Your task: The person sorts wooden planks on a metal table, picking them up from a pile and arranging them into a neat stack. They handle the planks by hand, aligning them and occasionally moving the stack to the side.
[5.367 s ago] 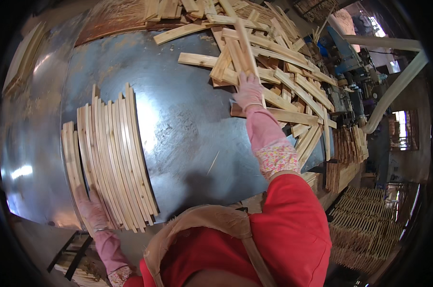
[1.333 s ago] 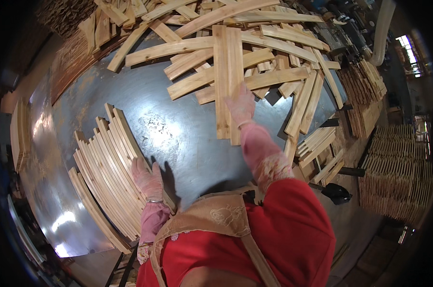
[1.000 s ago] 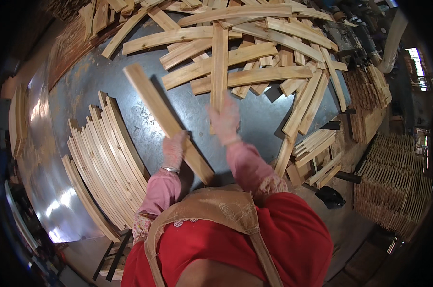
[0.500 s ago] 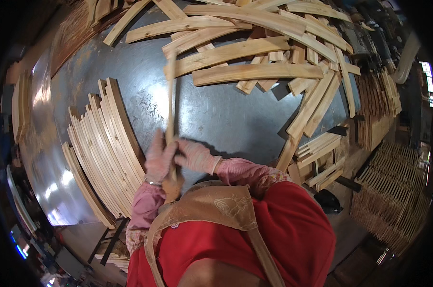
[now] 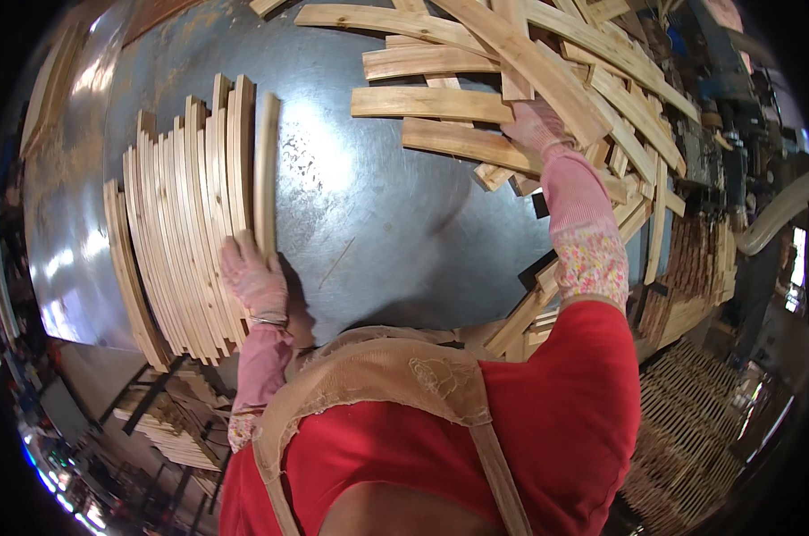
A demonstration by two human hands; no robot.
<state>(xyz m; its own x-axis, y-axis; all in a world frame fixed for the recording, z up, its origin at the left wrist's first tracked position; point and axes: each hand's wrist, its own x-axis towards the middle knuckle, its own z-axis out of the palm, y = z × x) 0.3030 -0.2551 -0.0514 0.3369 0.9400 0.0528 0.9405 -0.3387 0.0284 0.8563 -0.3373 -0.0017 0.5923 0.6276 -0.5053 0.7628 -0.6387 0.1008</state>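
My left hand [image 5: 255, 279], in a pale pink glove, is closed around the near part of a curved wooden slat [image 5: 267, 174]. Its fingers reach over the neighbouring row of slats [image 5: 185, 232], which stand side by side on edge at the left. The held slat lies just right of that row, with a narrow gap at its far end. My right hand [image 5: 536, 125], gloved too, is stretched out to the loose pile and closed on the right end of a curved slat [image 5: 431, 103]; some of its fingers are hidden.
Crossed loose slats [image 5: 637, 67] heap up at the far right of the metal table [image 5: 377, 214]. Stacked wood [image 5: 681, 456] stands on the right beyond the table, and more boards [image 5: 172, 429] lie low at the left. A pale curved pipe [image 5: 779, 210] is at the right edge.
My hands were together on one upright slat in the middle. That slat is now beside the left row with my left hand, and my right hand has moved out to the pile.
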